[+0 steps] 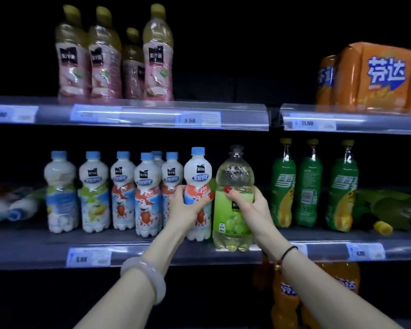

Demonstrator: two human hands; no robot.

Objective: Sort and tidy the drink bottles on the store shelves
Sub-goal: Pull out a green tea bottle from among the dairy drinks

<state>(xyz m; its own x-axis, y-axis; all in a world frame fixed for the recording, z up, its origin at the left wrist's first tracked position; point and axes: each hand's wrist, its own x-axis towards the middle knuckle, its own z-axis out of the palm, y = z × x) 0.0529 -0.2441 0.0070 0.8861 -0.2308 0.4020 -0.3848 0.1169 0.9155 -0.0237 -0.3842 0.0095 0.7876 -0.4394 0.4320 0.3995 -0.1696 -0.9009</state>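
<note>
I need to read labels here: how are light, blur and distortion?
Head view: dim, background black; glare streaks the price rail; pink bottles blurred; milk bottle and grape bottle, gripped by left hand and right hand, sharper; wide-angle slightly bows the shelf.

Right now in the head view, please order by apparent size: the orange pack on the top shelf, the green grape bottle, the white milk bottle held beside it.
1. orange pack
2. green grape bottle
3. white milk bottle, slimmer and a little shorter

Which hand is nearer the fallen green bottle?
Right. The right hand, on the grape bottle, is left of the green bottle; the left hand, on a white bottle, is farther left.
</note>
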